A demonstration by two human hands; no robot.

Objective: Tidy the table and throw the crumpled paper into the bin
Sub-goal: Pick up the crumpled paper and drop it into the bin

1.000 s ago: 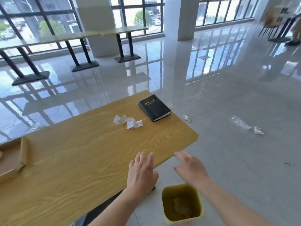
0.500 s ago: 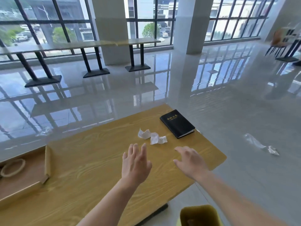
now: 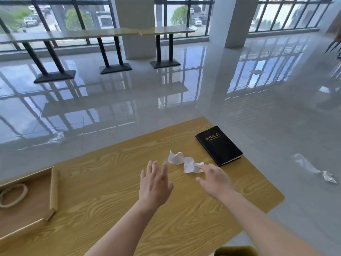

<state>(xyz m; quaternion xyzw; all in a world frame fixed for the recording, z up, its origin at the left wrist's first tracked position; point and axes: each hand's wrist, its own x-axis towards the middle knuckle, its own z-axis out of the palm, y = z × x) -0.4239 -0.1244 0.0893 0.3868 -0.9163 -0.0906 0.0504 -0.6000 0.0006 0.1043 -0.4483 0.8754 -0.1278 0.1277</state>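
Observation:
White crumpled paper (image 3: 185, 161) lies on the wooden table (image 3: 114, 182) near its right end. A black notebook (image 3: 218, 145) with gold lettering lies flat just right of it. My right hand (image 3: 215, 180) hovers over the table, fingers spread, its fingertips right at the paper's near edge. My left hand (image 3: 155, 183) is open, palm down, a short way left of the paper and holding nothing. The rim of the yellow bin (image 3: 236, 251) shows at the bottom edge, on the floor beside the table.
A shallow wooden tray (image 3: 53, 189) holding a rope ring (image 3: 13, 194) sits at the table's left. Scraps of litter (image 3: 311, 169) lie on the glossy floor to the right. Long tables (image 3: 103, 34) stand by the windows far behind.
Both hands have moved forward over the table toward the paper. The view has lifted, so the bin has slid almost out of sight at the bottom.

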